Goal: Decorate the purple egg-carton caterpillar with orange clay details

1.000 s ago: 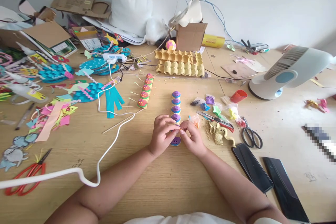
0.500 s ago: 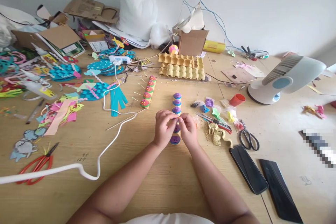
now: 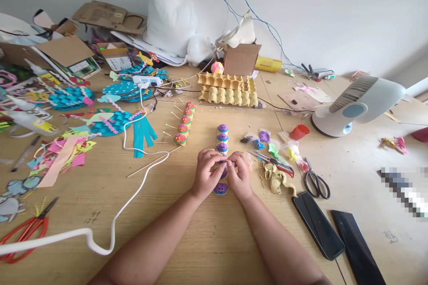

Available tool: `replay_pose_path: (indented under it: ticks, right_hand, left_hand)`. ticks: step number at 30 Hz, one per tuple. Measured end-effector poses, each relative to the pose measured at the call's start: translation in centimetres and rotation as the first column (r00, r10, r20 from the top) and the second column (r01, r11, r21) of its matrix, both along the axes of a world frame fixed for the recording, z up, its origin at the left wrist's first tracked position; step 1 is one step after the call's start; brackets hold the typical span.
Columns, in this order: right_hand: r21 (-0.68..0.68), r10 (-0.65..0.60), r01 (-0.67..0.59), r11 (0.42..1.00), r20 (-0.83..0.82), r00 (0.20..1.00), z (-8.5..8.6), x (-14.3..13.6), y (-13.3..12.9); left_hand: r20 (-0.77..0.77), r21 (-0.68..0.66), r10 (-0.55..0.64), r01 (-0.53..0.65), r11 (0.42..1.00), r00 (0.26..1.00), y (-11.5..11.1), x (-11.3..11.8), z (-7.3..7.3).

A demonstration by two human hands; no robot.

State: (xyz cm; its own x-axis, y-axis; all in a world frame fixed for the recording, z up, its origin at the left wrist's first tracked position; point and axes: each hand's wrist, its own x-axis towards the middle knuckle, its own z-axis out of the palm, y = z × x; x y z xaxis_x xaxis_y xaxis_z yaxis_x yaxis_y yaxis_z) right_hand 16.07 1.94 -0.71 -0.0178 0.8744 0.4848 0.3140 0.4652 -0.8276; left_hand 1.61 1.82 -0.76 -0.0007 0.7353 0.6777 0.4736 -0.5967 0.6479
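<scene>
- A pale wall (image 3: 317, 13) backs a cluttered wooden table (image 3: 207, 240).
- The red-capped row (image 3: 183, 125) of cups looks well along: spotted caps, with thin sticks (image 3: 171, 115) out from its left side.
- The left hand (image 3: 205, 173) has thumb and fingers pinched on a small orange bit (image 3: 228, 160), held above the purple-capped row.
- The purple-capped row (image 3: 222, 147), lying front to back beneath both hands, has its visible caps on and a face on the nearest; no spots or sticks can be made out there. The fingers hide its middle.
- The right hand (image 3: 240, 176) pinches the same bit.
- Clay packets (image 3: 273, 149) lie to the right, near an open cutter (image 3: 272, 160).
</scene>
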Motion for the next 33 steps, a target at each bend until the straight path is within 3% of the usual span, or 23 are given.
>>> replay_pose_path:
  ticks: [14,18,24,29,33]
  right_hand:
    - [0.042,0.022,-0.021,0.999,-0.029,0.999,-0.6,-0.02,-0.09]
    - [0.077,-0.015,0.016,0.997,-0.018,1.0,-0.56,0.14,-0.15]
    - [0.113,0.051,-0.043,0.993,-0.064,0.997,-0.25,0.07,-0.01]
    - [0.071,0.055,-0.047,0.996,-0.115,0.992,-0.41,-0.02,0.08]
    - [-0.071,0.015,-0.028,0.997,-0.168,0.986,-0.11,-0.04,-0.02]
  left_hand:
    - [0.085,-0.027,-0.024,0.026,0.999,0.996,0.09,0.27,-0.24]
    - [0.139,-0.11,-0.03,0.045,0.993,0.99,-0.21,0.31,-0.4]
    - [0.268,-0.256,-0.011,0.082,0.963,0.963,-0.46,0.18,-0.87]
    - [0.329,-0.296,-0.027,0.13,0.946,0.944,-0.6,0.17,-0.72]
    - [0.315,-0.265,0.025,0.063,0.962,0.949,-0.62,0.03,-0.45]
